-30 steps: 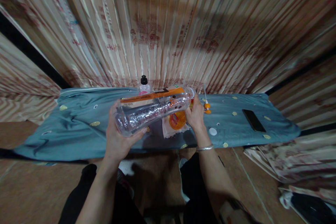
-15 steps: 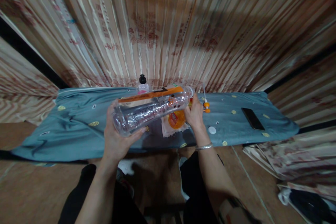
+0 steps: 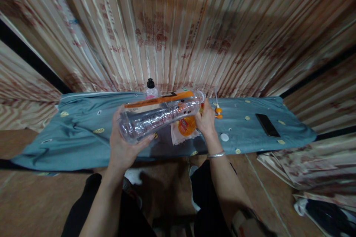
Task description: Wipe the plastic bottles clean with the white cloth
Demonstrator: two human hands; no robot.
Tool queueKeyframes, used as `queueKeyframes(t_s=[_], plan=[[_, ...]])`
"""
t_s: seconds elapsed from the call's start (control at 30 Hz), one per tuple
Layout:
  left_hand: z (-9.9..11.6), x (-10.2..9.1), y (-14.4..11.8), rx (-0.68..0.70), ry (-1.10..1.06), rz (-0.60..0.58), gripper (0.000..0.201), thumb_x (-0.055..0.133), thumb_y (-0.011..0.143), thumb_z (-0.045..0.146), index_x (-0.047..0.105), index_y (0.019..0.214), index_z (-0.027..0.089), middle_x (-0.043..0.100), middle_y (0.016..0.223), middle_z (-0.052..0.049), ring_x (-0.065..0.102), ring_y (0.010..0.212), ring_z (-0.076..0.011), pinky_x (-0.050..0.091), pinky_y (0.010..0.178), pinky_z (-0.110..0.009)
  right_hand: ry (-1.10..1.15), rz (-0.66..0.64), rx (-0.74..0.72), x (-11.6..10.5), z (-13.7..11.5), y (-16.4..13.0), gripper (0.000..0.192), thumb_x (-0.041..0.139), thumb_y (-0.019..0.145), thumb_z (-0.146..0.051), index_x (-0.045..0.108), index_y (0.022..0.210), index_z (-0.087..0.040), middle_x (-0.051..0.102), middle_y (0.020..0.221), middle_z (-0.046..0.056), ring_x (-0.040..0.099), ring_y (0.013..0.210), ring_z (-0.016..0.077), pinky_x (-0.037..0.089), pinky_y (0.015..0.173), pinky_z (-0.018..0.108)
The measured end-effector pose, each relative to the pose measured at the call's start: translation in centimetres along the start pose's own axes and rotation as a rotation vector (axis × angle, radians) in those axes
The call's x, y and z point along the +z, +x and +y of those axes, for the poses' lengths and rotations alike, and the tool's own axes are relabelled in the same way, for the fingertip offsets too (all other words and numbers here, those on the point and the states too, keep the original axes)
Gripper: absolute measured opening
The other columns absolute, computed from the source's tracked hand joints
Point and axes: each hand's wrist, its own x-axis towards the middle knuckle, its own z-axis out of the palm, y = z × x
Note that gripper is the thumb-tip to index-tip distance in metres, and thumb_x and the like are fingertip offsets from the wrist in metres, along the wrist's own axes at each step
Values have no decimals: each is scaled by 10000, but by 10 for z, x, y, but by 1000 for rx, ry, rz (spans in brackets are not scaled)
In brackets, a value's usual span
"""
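My left hand (image 3: 124, 144) is wrapped round the base of a large clear plastic bottle (image 3: 155, 118) with an orange label. That bottle lies tilted, its uncapped-looking neck pointing right. Below the neck, a bottle of orange liquid (image 3: 187, 126) stands on a white cloth (image 3: 178, 137). My right hand (image 3: 206, 120) is closed round the upper part of the orange-liquid bottle, close to the clear bottle's mouth. The fingers hide where the two bottle openings meet. An orange pump head (image 3: 218, 111) with a clear tube lies just right of my right hand.
A small bottle with a black cap (image 3: 150, 88) stands behind the clear bottle. On the blue patterned cloth (image 3: 75, 133), a white round cap (image 3: 224, 137) and a black phone (image 3: 267, 125) lie to the right. A pleated curtain (image 3: 172, 26) hangs behind.
Almost nothing differs. The clear bottle and both hands stay in place, with only a very slight shift of the view.
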Motion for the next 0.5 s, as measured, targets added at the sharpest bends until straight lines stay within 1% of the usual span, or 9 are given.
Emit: queueKeyframes(t_s=[0.07,0.23,0.37,0.5], plan=[[0,0,0,-9,-12,-3,1134,988,580,566,465,1537,258,574,1548,-166,578,1448,-401,433,1253,-621,-4,-7,0,0,0,0,217,521,1005,-408,576,1111,-228,736,992,97,699,942,300,566,860,439],[3,1,1,-19,-27,-11,1118,982,584,580,478,1523,244,597,1517,-168,612,1411,-387,476,1225,-597,-16,-5,-10,0,1,0,206,524,1006,-405,576,1100,-229,735,984,93,701,940,295,565,851,427],[4,2,1,-21,-39,-5,1117,988,578,567,477,1520,250,591,1524,-160,587,1441,-386,443,1251,-598,-17,-1,-14,0,1,0,203,522,1007,-402,575,1099,-230,736,988,91,702,942,291,565,851,424],[4,1,1,-15,-27,-9,1126,994,571,562,470,1519,252,583,1540,-164,586,1443,-391,452,1243,-603,-5,-23,-9,-1,1,0,217,519,1004,-402,577,1114,-224,740,1016,106,703,960,298,572,869,443]])
